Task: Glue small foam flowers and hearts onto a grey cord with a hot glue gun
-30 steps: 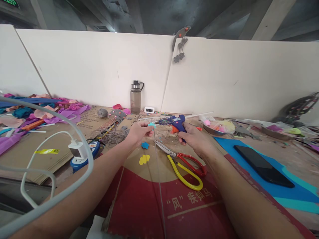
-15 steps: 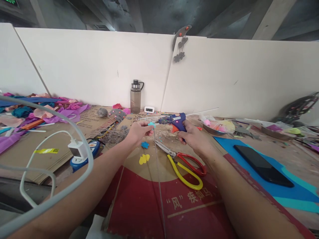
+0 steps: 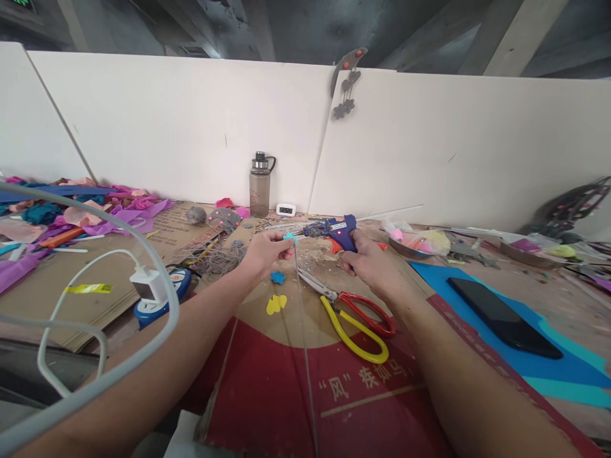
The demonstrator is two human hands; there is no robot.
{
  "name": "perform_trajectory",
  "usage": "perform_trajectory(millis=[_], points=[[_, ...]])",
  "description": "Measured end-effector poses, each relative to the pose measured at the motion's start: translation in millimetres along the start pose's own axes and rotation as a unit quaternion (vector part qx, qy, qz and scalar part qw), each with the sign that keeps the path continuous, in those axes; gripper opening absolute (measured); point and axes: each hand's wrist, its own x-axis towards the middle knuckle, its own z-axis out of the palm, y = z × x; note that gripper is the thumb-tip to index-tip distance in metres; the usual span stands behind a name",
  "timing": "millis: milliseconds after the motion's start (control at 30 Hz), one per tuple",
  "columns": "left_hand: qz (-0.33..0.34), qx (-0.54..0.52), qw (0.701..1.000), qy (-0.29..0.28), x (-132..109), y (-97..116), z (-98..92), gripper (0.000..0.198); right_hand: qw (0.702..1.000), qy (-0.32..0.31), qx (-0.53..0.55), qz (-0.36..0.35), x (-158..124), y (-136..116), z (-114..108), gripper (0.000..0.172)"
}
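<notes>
My left hand (image 3: 263, 253) is closed in a pinch on a small teal foam piece (image 3: 289, 238), from which a thin clear strand (image 3: 301, 305) runs down toward me. My right hand (image 3: 371, 262) is wrapped round the grip of a blue hot glue gun (image 3: 334, 230), whose nozzle points left and sits right next to the teal piece. Both hands hover above the cardboard-covered table (image 3: 267, 381). Just below them lie a blue foam flower (image 3: 277, 277), a yellow foam shape (image 3: 275, 305) and scissors (image 3: 356, 317) with red and yellow handles.
A grey water bottle (image 3: 259, 186) stands by the white partition. A white charger with its cable (image 3: 146, 284) lies at left near coloured paper scraps (image 3: 71, 213). A black phone (image 3: 503, 318) rests on blue foam sheet (image 3: 558, 362) at right. Grey twine (image 3: 214, 257) lies behind my left hand.
The glue gun and my right hand have tilted slightly, its rear rising a little. My left hand holds the teal piece still.
</notes>
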Motion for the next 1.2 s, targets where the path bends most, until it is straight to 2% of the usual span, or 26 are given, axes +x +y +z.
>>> perform_trajectory(millis=[300, 1200], points=[[0.003, 0.013, 1.000, 0.000, 0.1, 0.2, -0.6, 0.011, 1.000, 0.003, -0.002, 0.004, -0.1, -0.3, -0.3, 0.020], [0.005, 0.017, 1.000, -0.006, 0.8, -0.9, -1.1, 0.011, 1.000, 0.000, -0.008, -0.009, 3.5, 6.6, -0.4, 0.021]])
